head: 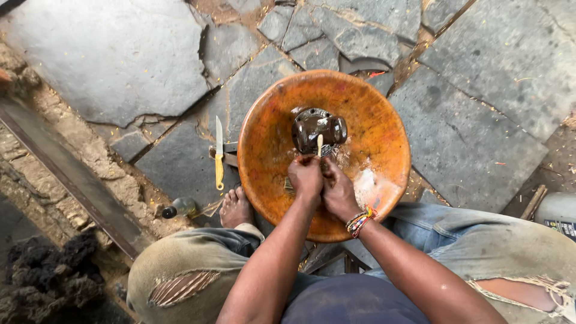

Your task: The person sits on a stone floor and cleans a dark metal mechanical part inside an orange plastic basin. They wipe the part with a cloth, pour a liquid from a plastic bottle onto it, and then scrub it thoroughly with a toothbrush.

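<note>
Both hands meet over the round orange wooden stool top (372, 129): the left hand (305, 176) and right hand (338, 191) are pressed together, pinching a thin pale stick (320, 144) whose tip points at a dark glossy carved piece (317, 128) lying just beyond. Working well likely means steady, small strokes with the wrists braced. A yellow-handled knife (219, 152) lies on the stone floor (120, 60), well apart.

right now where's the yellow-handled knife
In the head view the yellow-handled knife lies on the stone floor, just left of the round orange stool, beyond the bare foot.
</note>
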